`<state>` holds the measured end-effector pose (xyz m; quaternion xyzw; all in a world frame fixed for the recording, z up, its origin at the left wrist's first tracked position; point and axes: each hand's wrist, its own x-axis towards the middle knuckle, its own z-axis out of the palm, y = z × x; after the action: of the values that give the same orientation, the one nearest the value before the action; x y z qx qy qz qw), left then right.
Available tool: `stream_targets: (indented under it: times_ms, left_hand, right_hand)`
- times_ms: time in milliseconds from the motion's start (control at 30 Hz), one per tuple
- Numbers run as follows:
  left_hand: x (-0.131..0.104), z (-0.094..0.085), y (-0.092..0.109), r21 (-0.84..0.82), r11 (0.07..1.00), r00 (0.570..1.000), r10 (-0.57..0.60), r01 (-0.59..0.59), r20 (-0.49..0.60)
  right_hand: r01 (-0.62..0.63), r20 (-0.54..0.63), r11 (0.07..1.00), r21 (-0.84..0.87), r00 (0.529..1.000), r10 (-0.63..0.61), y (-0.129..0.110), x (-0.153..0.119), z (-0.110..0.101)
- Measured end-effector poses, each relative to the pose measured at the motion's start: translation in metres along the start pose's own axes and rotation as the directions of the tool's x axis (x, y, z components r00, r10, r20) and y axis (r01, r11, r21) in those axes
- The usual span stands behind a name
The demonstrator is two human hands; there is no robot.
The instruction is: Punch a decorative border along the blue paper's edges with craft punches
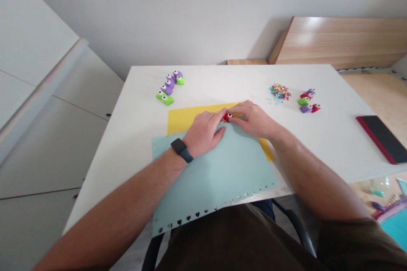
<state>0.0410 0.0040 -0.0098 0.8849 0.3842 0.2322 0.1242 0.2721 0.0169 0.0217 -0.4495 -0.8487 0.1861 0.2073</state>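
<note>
A small red craft punch with a white googly eye sits at the far edge of the light blue sheet. My right hand grips it from the right, thumb at the near side and fingers beyond. From the left, my left hand closes on the punch, index finger against it and thumb low over the blue sheet. Small cut-out shapes line the blue sheet's edges, with hearts along the near one. A yellow sheet lies partly beneath it. The punch's underside is hidden.
Several purple and green punches stand at the back left. A heap of coloured confetti lies at the back right, beside more punches. A dark red-edged case rests near the right edge of the white table.
</note>
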Motion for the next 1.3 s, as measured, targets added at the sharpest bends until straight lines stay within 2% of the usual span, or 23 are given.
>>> stream_targets:
  times_ms: [300, 733, 1100, 1300]
  left_hand:
    - [0.0002, -0.0003, 0.0003, -0.015, 1.000, 1.000, 0.008, -0.008, 0.004]
    - [-0.0008, -0.0016, 0.0007, -0.049, 0.999, 1.000, 0.017, -0.017, -0.008]
    - [0.0014, -0.0027, -0.0005, -0.030, 0.999, 0.999, 0.027, -0.026, 0.023]
    - [0.0011, -0.0027, -0.0003, -0.035, 0.999, 1.000, 0.030, -0.030, -0.004]
  right_hand:
    - [-0.036, -0.040, 0.999, -0.002, 0.999, 0.035, -0.0008, 0.0010, 0.0035]
    - [-0.223, -0.144, 0.975, 0.013, 0.964, 0.223, -0.0006, 0.0015, 0.0013]
    - [-0.241, -0.125, 0.970, -0.022, 0.964, 0.236, -0.0002, 0.0013, 0.0048]
    - [-0.218, -0.291, 0.975, 0.040, 0.931, 0.220, -0.0067, 0.0001, 0.0021]
